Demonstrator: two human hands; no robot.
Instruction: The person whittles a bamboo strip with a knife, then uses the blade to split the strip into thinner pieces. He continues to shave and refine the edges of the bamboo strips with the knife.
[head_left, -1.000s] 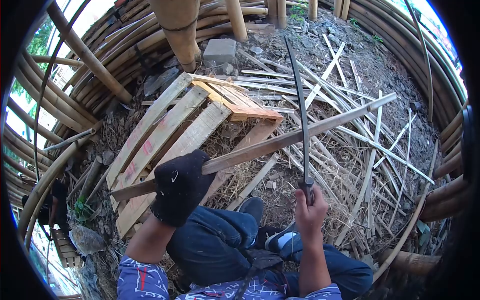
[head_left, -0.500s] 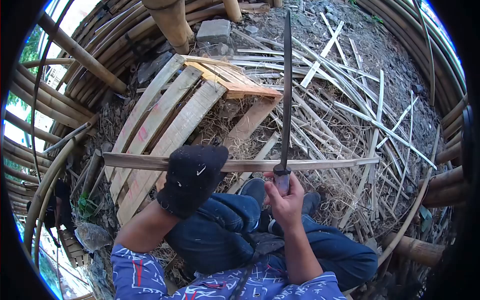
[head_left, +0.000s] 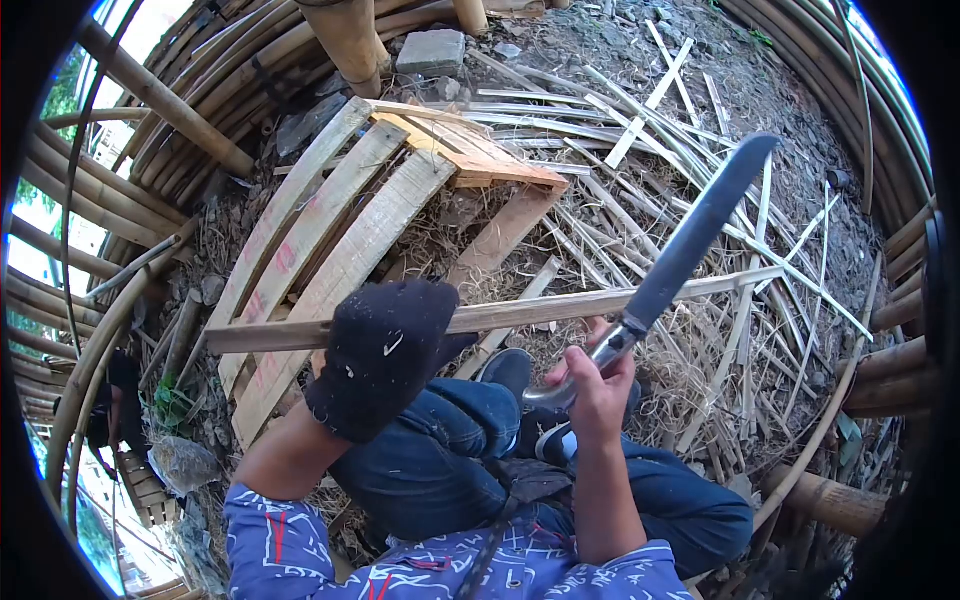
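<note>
My left hand (head_left: pixel 385 358), in a black glove, is wrapped round a long thin bamboo strip (head_left: pixel 545 308) that lies crosswise over my lap. In my right hand (head_left: pixel 598 385), which is bare, I grip the metal-looking handle of a large knife (head_left: pixel 700 240). Its broad blade points up and to the right and passes across the strip just right of the middle. Whether blade and strip touch, I cannot tell. Beyond my left hand a slatted wooden crate (head_left: pixel 340 245) stands tilted on the ground.
Split bamboo strips (head_left: pixel 720 215) and curly shavings (head_left: pixel 670 380) litter the ground ahead and right. A grey block (head_left: pixel 431 52) lies near a thick bamboo post (head_left: pixel 345 45). Bamboo poles (head_left: pixel 850 500) curve along both sides. A person (head_left: pixel 120 405) is at the far left.
The knife has swung from upright to leaning right, its blade turned broad side to view and its handle down-left. The strip's right end has risen and its left end has dropped slightly.
</note>
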